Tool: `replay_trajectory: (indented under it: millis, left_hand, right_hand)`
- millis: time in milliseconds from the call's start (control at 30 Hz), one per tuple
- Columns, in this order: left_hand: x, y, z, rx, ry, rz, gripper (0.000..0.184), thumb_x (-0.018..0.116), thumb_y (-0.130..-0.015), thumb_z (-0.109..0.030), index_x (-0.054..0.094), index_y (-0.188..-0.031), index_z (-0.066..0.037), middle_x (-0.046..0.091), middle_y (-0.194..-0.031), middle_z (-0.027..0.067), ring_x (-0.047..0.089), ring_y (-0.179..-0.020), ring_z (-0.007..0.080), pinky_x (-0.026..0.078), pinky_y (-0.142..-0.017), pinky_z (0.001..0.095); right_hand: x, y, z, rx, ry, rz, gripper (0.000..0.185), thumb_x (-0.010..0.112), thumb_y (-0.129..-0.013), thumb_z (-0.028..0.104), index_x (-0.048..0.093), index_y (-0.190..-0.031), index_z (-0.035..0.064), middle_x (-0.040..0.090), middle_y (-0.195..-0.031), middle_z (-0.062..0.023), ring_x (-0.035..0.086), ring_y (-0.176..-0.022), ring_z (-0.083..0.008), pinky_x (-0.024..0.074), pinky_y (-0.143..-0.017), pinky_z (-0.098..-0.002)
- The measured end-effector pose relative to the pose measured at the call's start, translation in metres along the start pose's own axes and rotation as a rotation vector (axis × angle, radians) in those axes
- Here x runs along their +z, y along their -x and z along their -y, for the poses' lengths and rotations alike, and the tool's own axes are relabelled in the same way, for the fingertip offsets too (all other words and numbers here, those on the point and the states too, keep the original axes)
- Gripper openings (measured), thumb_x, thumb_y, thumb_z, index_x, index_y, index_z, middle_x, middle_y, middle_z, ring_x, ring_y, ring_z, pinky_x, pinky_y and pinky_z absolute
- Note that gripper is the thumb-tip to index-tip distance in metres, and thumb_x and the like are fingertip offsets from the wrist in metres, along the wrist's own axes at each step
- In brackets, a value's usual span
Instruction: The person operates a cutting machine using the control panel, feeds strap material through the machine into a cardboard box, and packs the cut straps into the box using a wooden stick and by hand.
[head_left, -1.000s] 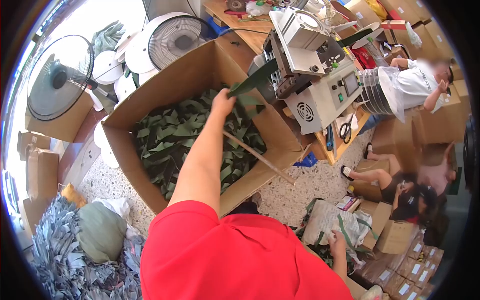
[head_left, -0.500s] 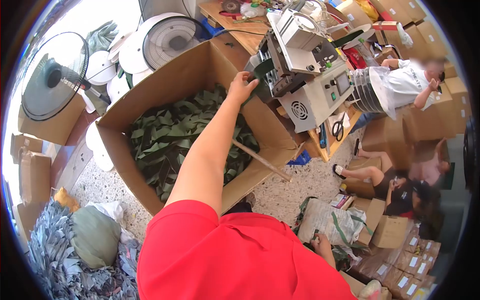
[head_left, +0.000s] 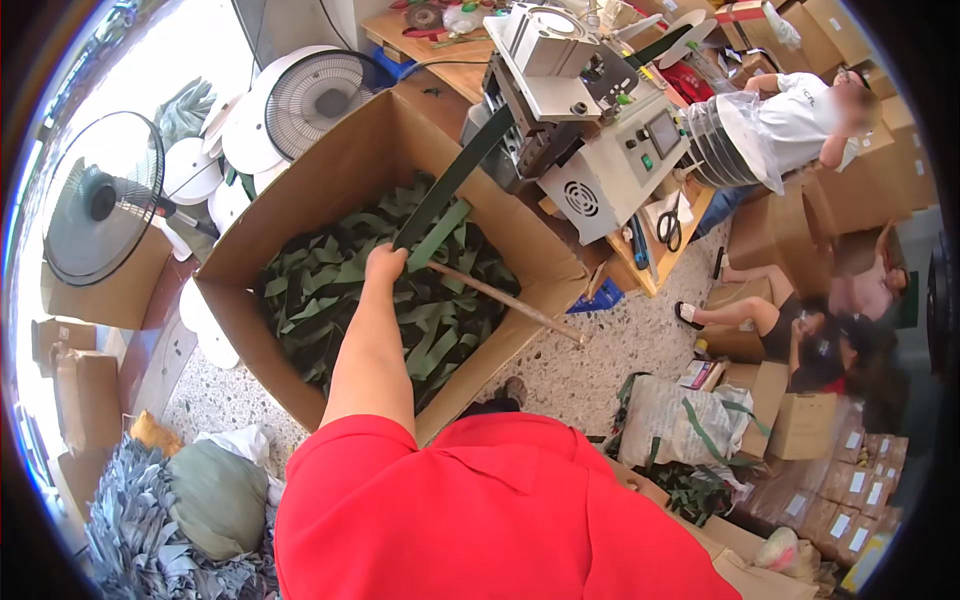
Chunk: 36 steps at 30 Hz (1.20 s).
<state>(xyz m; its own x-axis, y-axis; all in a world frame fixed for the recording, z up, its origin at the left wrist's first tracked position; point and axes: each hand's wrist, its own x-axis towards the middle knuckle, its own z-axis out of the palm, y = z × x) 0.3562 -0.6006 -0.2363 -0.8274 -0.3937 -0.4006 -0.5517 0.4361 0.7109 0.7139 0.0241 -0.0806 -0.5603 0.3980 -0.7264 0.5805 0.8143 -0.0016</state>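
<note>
My left hand (head_left: 385, 266) is closed on the end of a long dark green strip (head_left: 450, 190). That strip runs taut up to the outlet side of a grey and white machine (head_left: 610, 170). Beneath the hand stands an open cardboard box (head_left: 310, 180) holding a heap of cut green strips (head_left: 330, 265). A wooden stick (head_left: 510, 302) lies across the box, its far end past the right-hand wall. My right hand is out of view.
Two fans (head_left: 103, 200) (head_left: 325, 100) stand at the left. Scissors (head_left: 669, 228) lie on the wooden table (head_left: 650, 275). Blue-grey scraps (head_left: 150, 530) are piled lower left. A wrapped bundle (head_left: 672, 425) sits at the right. Other people (head_left: 800, 125) (head_left: 815, 330) are farther right.
My left hand has moved from beside the machine down over the box, with the strip stretched behind it. My right hand has left the view at the lower right.
</note>
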Motion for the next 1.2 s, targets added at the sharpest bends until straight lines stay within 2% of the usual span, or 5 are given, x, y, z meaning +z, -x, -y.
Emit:
replay_trajectory:
  millis: [300, 433, 600, 833, 1200]
  left_hand:
    - [-0.022, 0.061, 0.183, -0.463, 0.168, -0.127, 0.032, 0.053, -0.074, -0.031, 0.066, -0.082, -0.002, 0.067, -0.079, 0.0151, 0.063, -0.073, 0.0311, 0.047, -0.071, 0.0415]
    - [-0.039, 0.126, 0.2, -0.805, 0.875, -0.333, 0.03, 0.048, -0.082, -0.032, 0.062, -0.09, -0.007, 0.067, -0.087, 0.0062, 0.063, -0.082, 0.0251, 0.045, -0.077, 0.0427]
    - [-0.054, 0.163, 0.184, -0.551, 1.668, -0.627, 0.035, 0.042, -0.087, -0.036, 0.054, -0.104, -0.007, 0.061, -0.106, 0.0081, 0.057, -0.102, 0.0286, 0.042, -0.087, 0.046]
    - [-0.14, 0.199, 0.17, -0.06, 2.099, -0.627, 0.043, 0.033, -0.091, -0.034, 0.053, -0.114, -0.004, 0.056, -0.121, 0.0148, 0.053, -0.11, 0.0328, 0.044, -0.09, 0.0512]
    - [-0.216, 0.255, 0.209, 0.218, 2.017, -0.975, 0.045, 0.027, -0.092, -0.037, 0.048, -0.114, -0.004, 0.048, -0.126, 0.0174, 0.045, -0.119, 0.0383, 0.037, -0.097, 0.0571]
  right_hand:
    - [-0.042, -0.067, 0.059, -0.429, 0.151, -0.154, 0.045, 0.066, -0.077, 0.021, 0.055, -0.118, 0.0044, 0.054, -0.117, -0.0221, 0.051, -0.109, -0.038, 0.0422, -0.093, -0.0412]
    - [-0.067, -0.076, 0.138, -0.695, 0.213, -0.535, 0.061, 0.065, -0.079, 0.014, 0.039, -0.133, 0.0025, 0.046, -0.13, -0.0223, 0.044, -0.12, -0.0385, 0.0359, -0.1, -0.0412]
    - [-0.111, -0.017, 0.305, -1.12, 0.157, -0.718, 0.059, 0.067, -0.077, 0.013, 0.042, -0.13, 0.0019, 0.047, -0.13, -0.0198, 0.046, -0.118, -0.0354, 0.0362, -0.1, -0.0418]
    - [-0.067, -0.042, 0.405, -0.985, 0.776, -0.381, 0.04, 0.061, -0.082, 0.031, 0.058, -0.11, 0.002, 0.061, -0.106, -0.0145, 0.058, -0.099, -0.0297, 0.0481, -0.08, -0.0392]
    - [-0.095, -0.01, 0.399, -0.881, 0.739, -0.436, 0.018, 0.047, -0.084, 0.01, 0.061, -0.092, 0.0015, 0.063, -0.094, -0.019, 0.063, -0.087, -0.0339, 0.0512, -0.075, -0.0425]
